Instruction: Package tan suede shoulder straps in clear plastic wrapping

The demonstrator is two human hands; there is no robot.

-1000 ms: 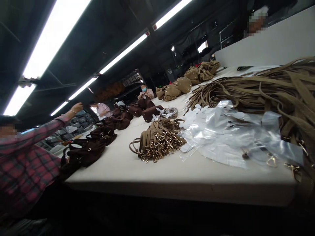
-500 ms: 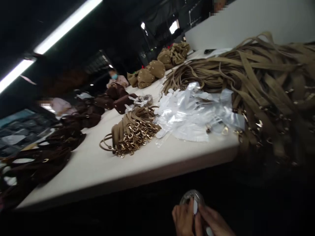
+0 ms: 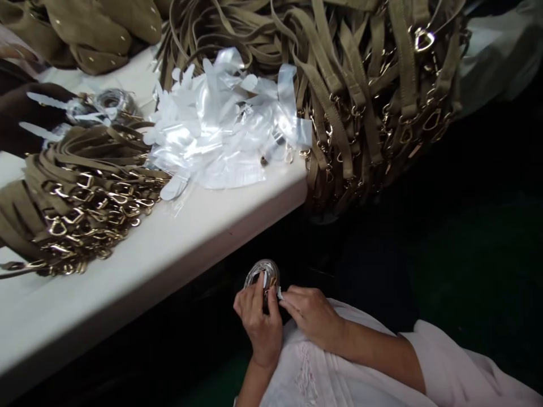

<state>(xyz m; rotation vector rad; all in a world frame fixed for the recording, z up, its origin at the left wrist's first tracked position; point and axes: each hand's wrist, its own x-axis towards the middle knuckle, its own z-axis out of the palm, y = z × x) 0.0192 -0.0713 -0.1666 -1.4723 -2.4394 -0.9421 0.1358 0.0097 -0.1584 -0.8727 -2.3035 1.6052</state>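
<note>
"What's different from half a second ago?"

"The view has tipped down. The ceiling lights are out of sight, and forearms now show behind both hands."

"What have they got?"

"The left hand [image 3: 258, 322] grasps one wrapped coil [image 3: 268, 268] out in front of the bench [image 3: 237, 223], apart from it. The right hand [image 3: 311, 314] pinches a small white tab [image 3: 279, 293] at its edge."

"How does the coil look?"

"Round, grey-clear and shiny, with a gold glint inside; fingers cover part of it."

"Count the rest?"

"On the bench, one bundle of short straps [image 3: 85, 192] with gold clasps, too tangled to number. Beside it, one heap of clear plastic [image 3: 216, 135]. Beyond the bundle, at least two other coils [image 3: 112, 102]. One mass of long straps [image 3: 335, 85] hangs over the bench end. Farthest, olive bags [image 3: 91, 31]; I can't tell how many."
</note>
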